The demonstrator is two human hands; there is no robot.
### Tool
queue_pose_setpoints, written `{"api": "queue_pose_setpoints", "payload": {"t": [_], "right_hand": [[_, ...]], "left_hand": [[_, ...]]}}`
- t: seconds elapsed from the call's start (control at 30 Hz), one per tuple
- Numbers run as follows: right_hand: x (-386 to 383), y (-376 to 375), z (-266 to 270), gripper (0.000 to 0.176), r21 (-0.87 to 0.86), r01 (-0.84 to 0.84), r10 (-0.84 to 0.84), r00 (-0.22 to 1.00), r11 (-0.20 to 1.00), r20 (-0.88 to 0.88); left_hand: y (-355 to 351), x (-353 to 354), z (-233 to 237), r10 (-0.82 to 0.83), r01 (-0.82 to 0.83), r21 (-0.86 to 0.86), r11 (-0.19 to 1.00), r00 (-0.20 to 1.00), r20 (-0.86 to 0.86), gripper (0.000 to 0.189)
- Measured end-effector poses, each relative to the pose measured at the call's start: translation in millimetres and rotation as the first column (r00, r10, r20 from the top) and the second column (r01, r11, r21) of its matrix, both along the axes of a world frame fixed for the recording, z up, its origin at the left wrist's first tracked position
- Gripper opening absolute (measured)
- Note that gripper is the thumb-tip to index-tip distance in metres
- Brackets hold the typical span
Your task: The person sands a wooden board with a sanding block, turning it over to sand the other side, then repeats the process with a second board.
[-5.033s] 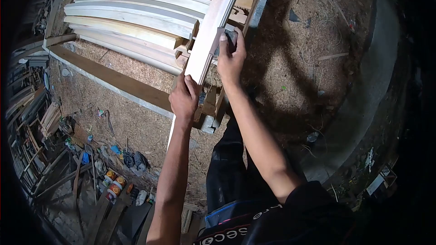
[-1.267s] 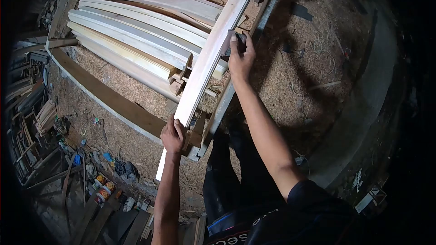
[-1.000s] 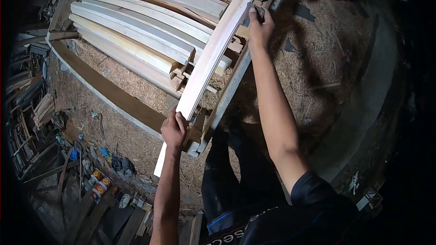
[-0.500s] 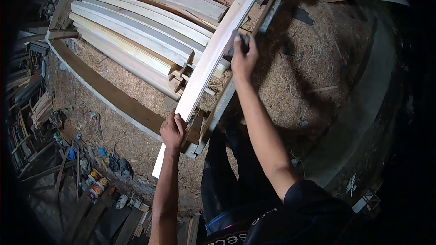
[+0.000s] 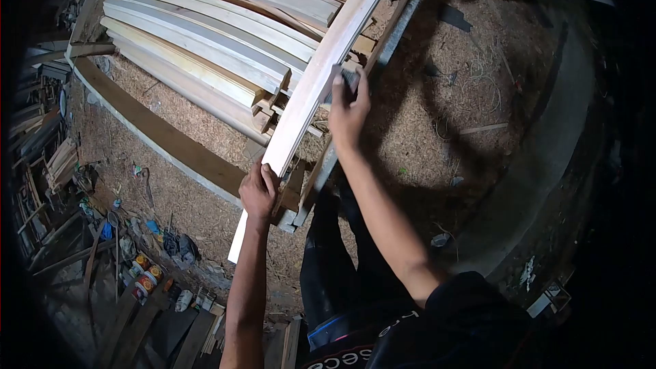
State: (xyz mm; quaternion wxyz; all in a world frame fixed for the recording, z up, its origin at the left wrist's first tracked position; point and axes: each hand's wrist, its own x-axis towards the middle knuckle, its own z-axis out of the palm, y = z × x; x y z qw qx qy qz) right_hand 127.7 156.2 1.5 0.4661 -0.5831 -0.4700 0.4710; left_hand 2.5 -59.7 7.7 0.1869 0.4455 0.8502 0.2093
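A long pale wooden plank with a grooved edge runs diagonally from the top of the view towards my body. My left hand is closed around it near its lower end, fingers over the top face. Further up, my right hand grips a dark grey sanding block between thumb and fingers. The block lies against the plank's right, grooved edge. The palm side of my right hand and part of the block are hidden.
Several pale planks lie side by side at upper left, beneath the held plank's level. A brown-topped beam and a metal-edged rail frame the work area. Wood shavings cover the ground. Small tubs and scrap stand lower left.
My right hand has slid down along the plank with the sanding block, closer to my left hand. My left hand keeps its place on the plank.
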Motion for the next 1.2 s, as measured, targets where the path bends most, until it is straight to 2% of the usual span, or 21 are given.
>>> {"api": "queue_pose_setpoints", "payload": {"t": [0.07,0.2,0.27,0.4,0.47,0.63,0.7,0.77,0.9,1.0,1.07,1.1,1.17,1.2], "right_hand": [[-2,-7,4,0.059,-0.109,0.0,-0.018,0.985,0.994,-0.171],[-2,-1,1,0.058,-0.11,-0.015,-0.005,0.984,0.994,-0.179],[-2,5,-5,0.058,-0.015,0.034,-0.034,0.998,0.999,-0.045],[2,46,-7,0.059,-0.049,0.079,-0.081,0.996,0.996,-0.044],[4,53,-6,0.061,-0.069,0.021,-0.032,0.986,0.997,-0.161],[-4,14,1,0.063,0.018,0.04,-0.039,0.999,0.999,-0.03],[-3,-18,5,0.062,-0.033,-0.026,0.026,1.0,0.999,0.014],[-9,-44,0,0.061,-0.051,0.014,-0.016,0.999,0.999,-0.036],[-9,-41,-1,0.058,-0.111,0.015,-0.03,0.99,0.994,-0.137],[-9,-16,-5,0.056,-0.007,0.059,-0.059,0.998,0.998,-0.014],[-7,21,5,0.063,-0.069,0.109,-0.112,0.993,0.992,-0.035],[-3,39,-3,0.062,-0.029,0.102,-0.103,0.994,0.994,-0.025],[8,64,1,0.06,-0.109,-0.014,0.005,0.997,0.994,-0.082],[9,59,-2,0.06,-0.114,-0.013,0.004,0.997,0.993,-0.079]], "left_hand": [[0,0,0,-0.009,0.009,0.027,1.0,1.0,-0.012,0.03],[1,-1,-3,-0.002,0.001,0.022,1.0,1.0,0.006,0.029],[-4,-1,-5,-0.005,0.005,0.016,1.0,1.0,-0.005,0.029],[-2,0,-4,0.011,-0.011,-0.003,1.0,1.0,0.001,0.029],[-1,1,-1,0.021,-0.021,0.003,1.0,1.0,0.003,0.028],[3,2,4,0.021,-0.021,-0.001,1.0,1.0,0.011,0.029],[2,3,2,0.021,-0.021,0.005,1.0,1.0,0.0,0.029],[4,2,1,0.013,-0.013,0.009,1.0,1.0,-0.012,0.029],[3,0,2,0.01,-0.01,-0.005,1.0,1.0,-0.001,0.03],[1,2,0,0.013,-0.013,-0.026,1.0,1.0,0.005,0.03],[2,0,0,0.005,-0.005,-0.02,1.0,1.0,-0.01,0.03],[2,0,2,0.007,-0.007,-0.032,0.999,1.0,0.0,0.03],[3,0,3,0.008,-0.008,-0.043,0.999,1.0,0.011,0.03],[2,1,3,0.001,-0.001,-0.029,1.0,1.0,-0.007,0.03]]}}
